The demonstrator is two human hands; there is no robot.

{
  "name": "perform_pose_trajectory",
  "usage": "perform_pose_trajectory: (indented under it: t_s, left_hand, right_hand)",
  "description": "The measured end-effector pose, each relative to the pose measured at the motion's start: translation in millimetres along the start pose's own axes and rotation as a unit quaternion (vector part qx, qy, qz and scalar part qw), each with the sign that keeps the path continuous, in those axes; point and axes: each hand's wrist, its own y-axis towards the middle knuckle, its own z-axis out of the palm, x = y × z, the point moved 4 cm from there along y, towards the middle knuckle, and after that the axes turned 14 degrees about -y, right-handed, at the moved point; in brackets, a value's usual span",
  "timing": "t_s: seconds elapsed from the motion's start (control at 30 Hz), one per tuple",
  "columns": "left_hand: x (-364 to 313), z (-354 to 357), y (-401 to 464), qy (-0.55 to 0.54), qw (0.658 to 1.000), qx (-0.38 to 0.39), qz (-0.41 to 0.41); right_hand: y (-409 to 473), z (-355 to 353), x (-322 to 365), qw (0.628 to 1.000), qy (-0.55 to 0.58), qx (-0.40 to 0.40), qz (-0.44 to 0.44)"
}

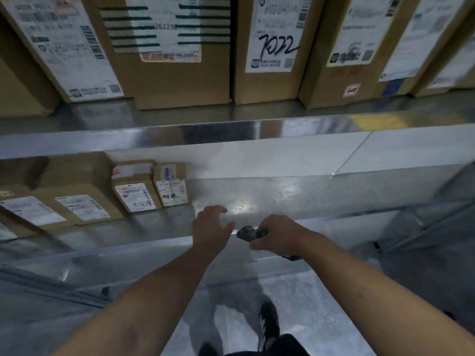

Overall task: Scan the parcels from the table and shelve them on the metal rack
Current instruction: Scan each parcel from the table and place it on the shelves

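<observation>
I face the metal rack (231, 134). Its upper shelf holds a row of labelled cardboard parcels; one (272, 47) has "7022" handwritten on its label. On the lower shelf, at the left, stand smaller labelled parcels, the rightmost (171, 185) next to bare shiny shelf surface (282, 194). My left hand (210, 228) hovers over the lower shelf's front edge with fingers spread and loosely bent, holding nothing. My right hand (276, 235) grips a dark handheld scanner (246, 232), which points left toward my left hand.
The lower shelf's right half is bare metal with a bright light reflection. Below the shelf edge lie a grey floor (308, 304) and my dark shoes (270, 322). A sloping rack frame (424, 227) stands at the right.
</observation>
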Motion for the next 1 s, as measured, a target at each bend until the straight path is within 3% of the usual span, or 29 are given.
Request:
perform_pose_trajectory:
  t_s: [0.37, 0.6, 0.8, 1.0]
  left_hand:
    - [-133.3, 146.9, -49.1, 0.006, 0.968, 0.238, 0.080]
    - [-249.3, 288.2, -145.7, 0.076, 0.924, 0.345, 0.144]
    - [-360.7, 409.5, -239.0, 0.068, 0.889, 0.401, 0.212]
    - [-445.9, 496.2, -324.7, 0.100, 0.830, 0.461, 0.298]
  right_hand:
    - [-133.6, 13.3, -144.3, 0.980, 0.107, -0.069, 0.150]
    - [-259.6, 39.4, -294.3, 0.957, 0.146, -0.104, 0.229]
    - [-376.9, 77.0, -425.8, 0.921, 0.194, -0.135, 0.310]
    - [-458.0, 109.4, -516.9, 0.867, 0.269, -0.179, 0.380]
